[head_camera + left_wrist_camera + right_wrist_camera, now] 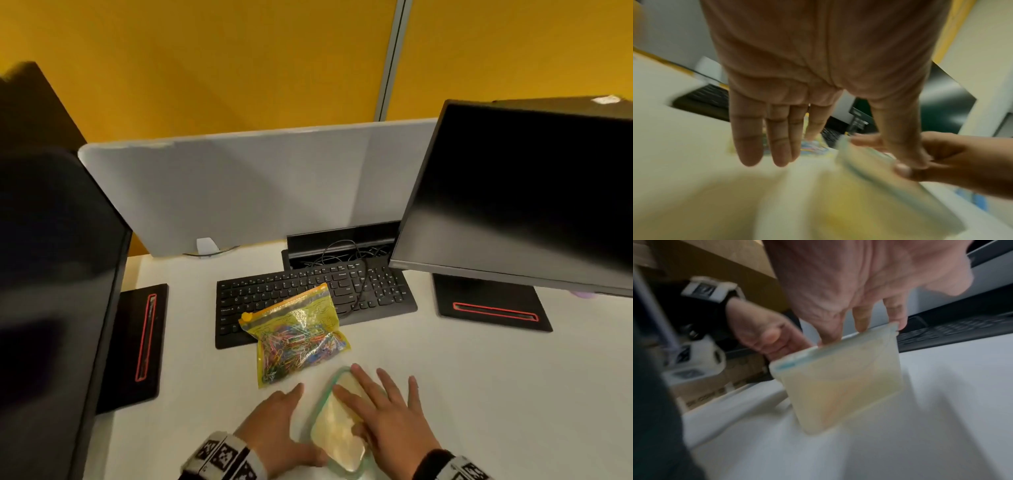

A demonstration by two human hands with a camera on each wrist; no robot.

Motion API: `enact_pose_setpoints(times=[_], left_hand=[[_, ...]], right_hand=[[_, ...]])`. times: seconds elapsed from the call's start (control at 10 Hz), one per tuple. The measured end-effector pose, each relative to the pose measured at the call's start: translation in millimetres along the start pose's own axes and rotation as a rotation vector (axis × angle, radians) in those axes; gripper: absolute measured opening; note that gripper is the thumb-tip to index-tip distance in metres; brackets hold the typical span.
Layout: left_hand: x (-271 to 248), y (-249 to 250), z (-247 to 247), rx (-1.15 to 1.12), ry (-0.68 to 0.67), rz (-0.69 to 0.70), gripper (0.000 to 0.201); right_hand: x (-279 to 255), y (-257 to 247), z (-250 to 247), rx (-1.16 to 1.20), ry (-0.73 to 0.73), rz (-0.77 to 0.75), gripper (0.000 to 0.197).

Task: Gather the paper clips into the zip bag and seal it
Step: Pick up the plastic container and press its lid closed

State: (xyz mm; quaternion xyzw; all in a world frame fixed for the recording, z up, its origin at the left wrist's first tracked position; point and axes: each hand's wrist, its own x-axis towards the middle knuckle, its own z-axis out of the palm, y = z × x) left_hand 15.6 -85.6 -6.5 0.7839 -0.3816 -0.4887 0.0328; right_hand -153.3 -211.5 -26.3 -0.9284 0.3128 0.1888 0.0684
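A yellow zip bag [310, 317] full of coloured paper clips [294, 346] lies on the white desk [479, 377], its top edge resting on the keyboard; a yellow slider [246, 317] sits at the left end of the zip. Nearer me stands a translucent lidded container [337, 431] with a green rim, blurred in the wrist views [869, 170] [842, 386]. My right hand [387, 411] lies flat on its lid with fingers spread. My left hand [282, 418] lies against the container's left side, fingers straight, thumb touching it.
A black keyboard [370, 291] lies behind the bag, with cables [342, 253] beyond it. Dark monitors stand at the left [51, 274] and right [513, 188], their bases on the desk. A grey divider panel [239, 188] closes the back.
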Motion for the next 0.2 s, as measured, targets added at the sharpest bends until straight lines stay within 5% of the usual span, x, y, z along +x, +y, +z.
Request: enact_pose_setpoints(times=[0.1,0.2], left_hand=[[-10,-27,-9,0.066,0.100,-0.147,0.091],[-8,-45,-3,0.106,0.130,-0.324,0.100]], right_hand=[[7,29,-29,-0.039,-0.044,0.069,0.103],[27,48,-52,0.135,-0.059,0.061,0.091]])
